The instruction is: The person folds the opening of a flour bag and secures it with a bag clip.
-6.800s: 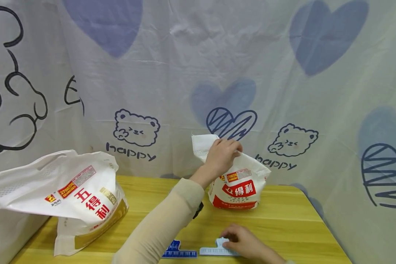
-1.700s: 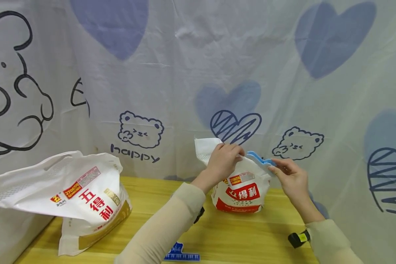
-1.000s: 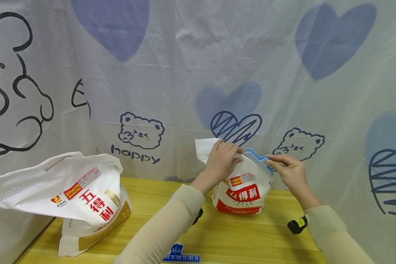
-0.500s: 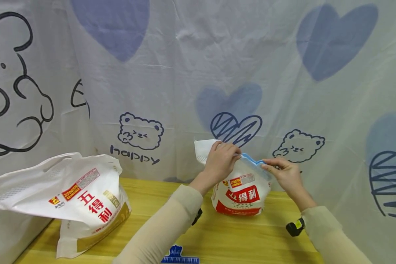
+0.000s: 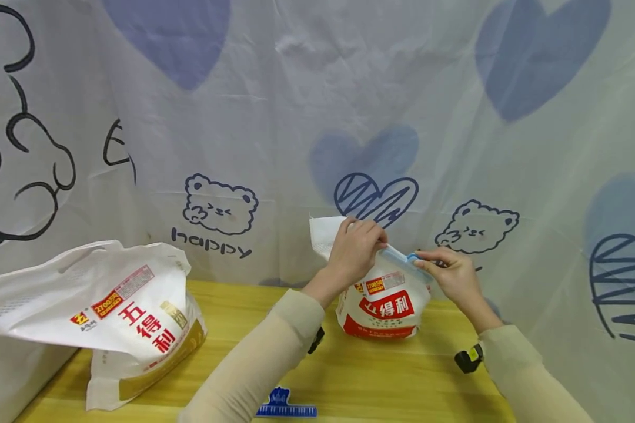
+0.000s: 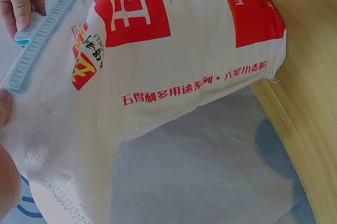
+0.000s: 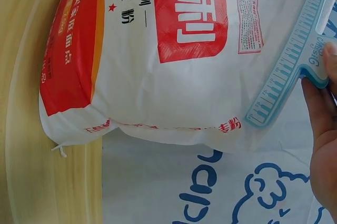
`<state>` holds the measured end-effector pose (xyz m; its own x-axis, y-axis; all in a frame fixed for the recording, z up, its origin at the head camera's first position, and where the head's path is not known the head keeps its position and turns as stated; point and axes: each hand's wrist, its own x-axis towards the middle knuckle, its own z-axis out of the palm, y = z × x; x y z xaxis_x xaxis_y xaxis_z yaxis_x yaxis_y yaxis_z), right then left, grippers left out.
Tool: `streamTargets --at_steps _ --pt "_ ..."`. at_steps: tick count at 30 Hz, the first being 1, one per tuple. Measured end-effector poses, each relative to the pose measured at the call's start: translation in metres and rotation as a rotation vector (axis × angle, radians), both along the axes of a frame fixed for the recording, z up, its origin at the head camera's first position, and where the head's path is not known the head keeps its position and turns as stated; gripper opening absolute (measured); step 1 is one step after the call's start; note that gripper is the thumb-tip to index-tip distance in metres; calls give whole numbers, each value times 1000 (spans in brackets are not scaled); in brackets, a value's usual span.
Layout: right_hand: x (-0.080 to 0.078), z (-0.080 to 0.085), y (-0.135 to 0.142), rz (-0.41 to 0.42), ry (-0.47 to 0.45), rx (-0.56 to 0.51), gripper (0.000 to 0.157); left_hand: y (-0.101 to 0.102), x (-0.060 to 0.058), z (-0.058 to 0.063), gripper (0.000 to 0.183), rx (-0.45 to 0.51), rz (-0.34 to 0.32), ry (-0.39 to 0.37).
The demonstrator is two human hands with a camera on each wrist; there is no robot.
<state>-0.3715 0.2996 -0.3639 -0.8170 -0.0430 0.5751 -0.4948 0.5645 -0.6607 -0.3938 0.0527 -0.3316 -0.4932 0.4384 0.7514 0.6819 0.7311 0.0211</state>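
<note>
A white flour bag (image 5: 388,308) with red print stands on the table, its top gathered and leaning left. My left hand (image 5: 356,249) grips that gathered top, with a white flap sticking out beyond the fingers. At the upper right of the bag, my right hand (image 5: 451,276) pinches the handle of a light blue clip (image 7: 289,58) between thumb and fingers. The clip's long bar, printed with piano keys, lies along the folded top edge of the bag. In the left wrist view the same clip (image 6: 45,39) slants across the white plastic, near the left hand's fingers.
A second flour bag (image 5: 137,323), white and gold, stands at the left with its loose top spread toward the left edge. A dark blue piano-key clip (image 5: 286,406) lies near the front of the wooden table (image 5: 381,382). A printed curtain (image 5: 275,147) hangs behind.
My right hand has lifted the light blue clip from the table to the bag, then moved it left and down onto the top edge. My left hand keeps its grip.
</note>
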Motion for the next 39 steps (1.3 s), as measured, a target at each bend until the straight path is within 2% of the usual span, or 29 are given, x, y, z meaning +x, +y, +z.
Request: streamTargets --at_steps 8,11,16,20,25,30,35,39 --pt "4 5 -2 28 -31 -17 28 0 0 3 7 -2 10 -50" --pt "1 3 0 11 -52 -12 32 -2 1 6 9 -23 11 -71" --pt "7 5 -5 8 -83 -38 39 -7 6 10 13 -77 12 -84" --pt "11 4 -12 4 -92 -57 44 -12 10 10 19 -137 14 -72" --pt "14 3 -19 5 -69 -74 48 -20 15 7 36 -184 38 -65" --pt "19 6 -25 -2 -53 -105 48 -31 26 1 50 -151 62 -76" --pt "28 10 -31 -23 -69 -151 50 -46 34 -7 55 -84 58 -87" --pt "37 11 -38 -11 -59 -169 52 -58 43 -14 57 -57 80 -82"
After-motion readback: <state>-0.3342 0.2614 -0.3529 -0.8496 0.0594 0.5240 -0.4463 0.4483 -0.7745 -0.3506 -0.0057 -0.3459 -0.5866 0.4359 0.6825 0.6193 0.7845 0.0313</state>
